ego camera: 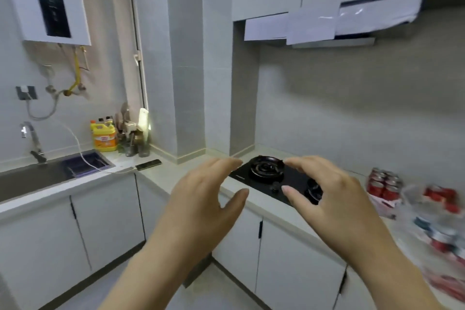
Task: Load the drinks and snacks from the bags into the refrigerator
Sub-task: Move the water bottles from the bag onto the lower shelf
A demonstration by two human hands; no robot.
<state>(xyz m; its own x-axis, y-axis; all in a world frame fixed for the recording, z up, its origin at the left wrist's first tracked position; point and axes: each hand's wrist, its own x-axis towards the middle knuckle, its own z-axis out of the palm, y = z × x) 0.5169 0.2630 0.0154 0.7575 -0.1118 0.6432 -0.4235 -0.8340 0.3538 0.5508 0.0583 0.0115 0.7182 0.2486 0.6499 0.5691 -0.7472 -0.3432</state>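
Both hands hover in open air over the desk's (176, 176) front edge, before the stove (273, 178). Left hand (208, 199) and right hand (334, 199) have fingers (226, 166) loosely spread, holding nothing. Cans (383, 184) and blurred bags (437, 224) sit on the desk, far right.

Red cans (383, 184) stand upright in a tight pack at the right of the surface (191, 171). Just beside them lies a clear bag (412, 209) of blurred red and blue packs (440, 196).
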